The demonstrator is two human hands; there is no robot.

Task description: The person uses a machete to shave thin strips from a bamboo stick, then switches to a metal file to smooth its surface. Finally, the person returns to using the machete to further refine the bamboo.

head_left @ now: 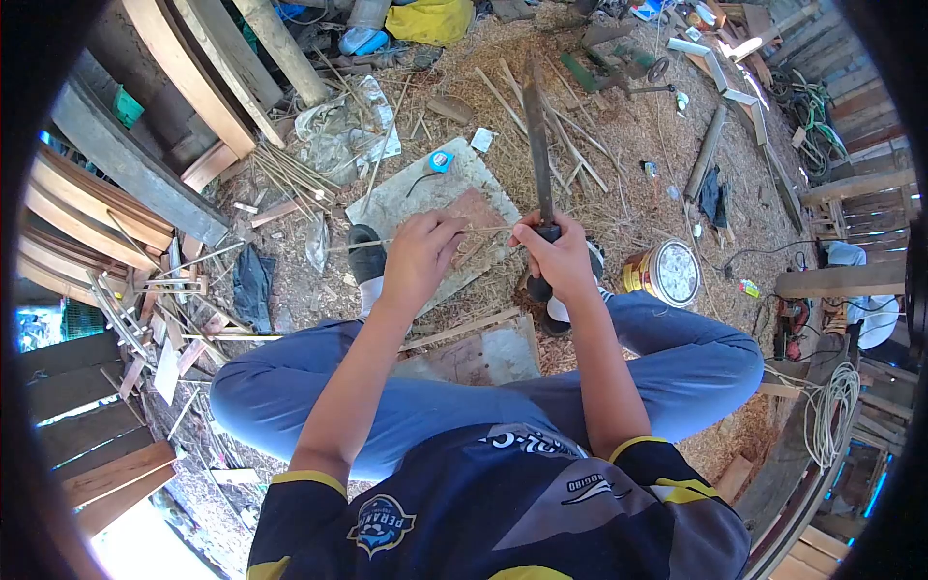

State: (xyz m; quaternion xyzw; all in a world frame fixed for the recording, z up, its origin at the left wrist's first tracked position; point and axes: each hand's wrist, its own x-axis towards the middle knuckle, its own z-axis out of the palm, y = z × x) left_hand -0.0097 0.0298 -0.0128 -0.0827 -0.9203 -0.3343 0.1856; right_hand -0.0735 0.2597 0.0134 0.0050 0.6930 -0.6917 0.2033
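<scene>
My left hand [422, 253] is closed round a thin wooden stick [483, 230], whose far end sticks out to the left over a dark shoe [365, 253]. The stick runs across to my right hand [561, 259], with its other end at the thumb there. That hand grips the dark handle of a machete [539, 145], its long blade pointing up and away from me. Below both hands lies a worn grey board [387, 188] on the ground, bearing a reddish flat piece [474, 215] and a blue tape measure [441, 161].
Just right of my right foot stands a bucket [674, 273] with whitish contents. Thin sticks [290, 179] lie in a bundle to the left, more beyond the blade. Curved timbers [135, 159] lean at the left. A coiled rope [833, 416] hangs at the right. Shavings cover the ground.
</scene>
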